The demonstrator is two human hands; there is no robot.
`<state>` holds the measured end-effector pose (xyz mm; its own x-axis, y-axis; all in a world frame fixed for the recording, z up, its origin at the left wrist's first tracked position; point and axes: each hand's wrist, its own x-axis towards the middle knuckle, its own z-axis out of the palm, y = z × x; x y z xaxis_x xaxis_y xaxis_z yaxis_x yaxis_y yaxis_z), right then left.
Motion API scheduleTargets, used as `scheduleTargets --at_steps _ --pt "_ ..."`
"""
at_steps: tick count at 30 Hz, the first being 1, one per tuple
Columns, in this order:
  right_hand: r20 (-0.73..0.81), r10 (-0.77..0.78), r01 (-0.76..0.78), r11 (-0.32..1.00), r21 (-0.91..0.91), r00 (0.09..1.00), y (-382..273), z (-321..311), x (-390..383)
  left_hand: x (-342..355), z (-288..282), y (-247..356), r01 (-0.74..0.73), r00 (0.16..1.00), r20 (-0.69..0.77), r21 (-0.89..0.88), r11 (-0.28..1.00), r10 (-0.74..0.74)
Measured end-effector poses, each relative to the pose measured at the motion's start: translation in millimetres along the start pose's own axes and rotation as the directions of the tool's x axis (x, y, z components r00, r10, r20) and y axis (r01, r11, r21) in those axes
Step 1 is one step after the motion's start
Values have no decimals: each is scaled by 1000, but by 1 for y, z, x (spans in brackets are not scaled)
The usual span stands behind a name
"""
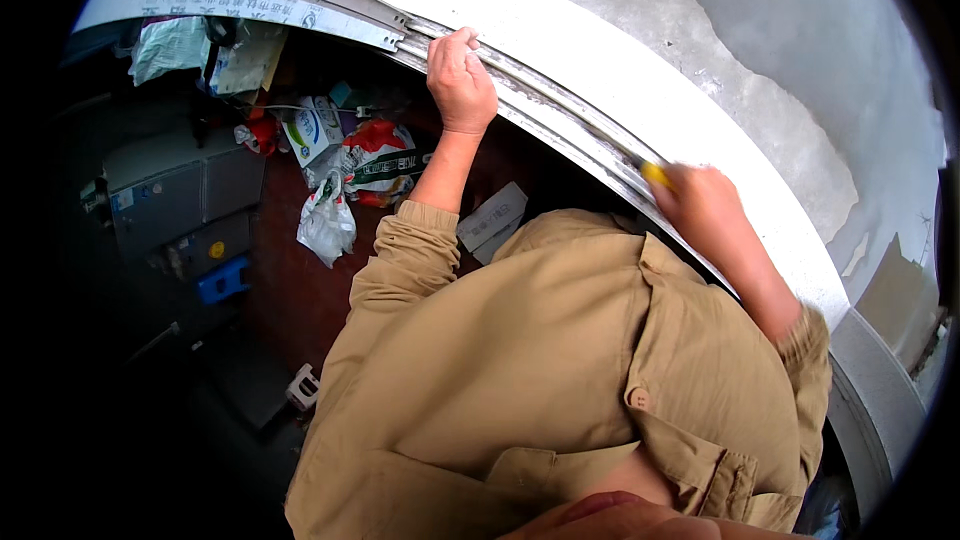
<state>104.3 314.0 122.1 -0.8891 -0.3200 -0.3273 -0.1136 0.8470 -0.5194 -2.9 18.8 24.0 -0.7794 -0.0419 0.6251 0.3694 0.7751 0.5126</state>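
A long metal window-type frame rail (560, 120) runs from the upper left down to the right, in front of my body. My left hand (463, 85) is curled shut over the rail, near the end of a second profile with small holes; whatever its fingers pinch is hidden. My right hand (703, 208), slightly blurred, is closed on a yellow-handled tool (655, 175) lower down the same rail. A thin bar lies along the rail between my hands; whether it belongs to the tool I cannot tell.
A printed metal profile (230, 2) spans the upper left. Beyond the rail lie a white ledge (620, 60) and grey concrete (730, 50). Below left are plastic bags (328, 220), a white box (312, 130), grey cases (160, 205) and a blue item (223, 281) on a dark red surface.
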Motion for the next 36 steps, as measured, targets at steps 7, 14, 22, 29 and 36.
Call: scheduleTargets --at_steps 7,14,22,29,36 --pt "-2 54 -54 998 -19 999 -11 -30 -44 1 -1 1 -12 1000 -16 -26 1000 12" --pt "-120 -172 172 985 -13 978 -42 26 90 2 2 1 -30 1000 3 -46 999 30" --pt "54 142 -134 983 -129 988 -5 -59 -44 4 -2 0 -28 1000 -5 -78 997 28" --pt "-4 -38 37 986 -161 999 -64 8 80 6 0 0 -52 997 56 -50 997 55" --pt "-5 342 -342 938 -52 940 32 -32 -88 4 -5 -1 -51 993 110 -4 999 52"
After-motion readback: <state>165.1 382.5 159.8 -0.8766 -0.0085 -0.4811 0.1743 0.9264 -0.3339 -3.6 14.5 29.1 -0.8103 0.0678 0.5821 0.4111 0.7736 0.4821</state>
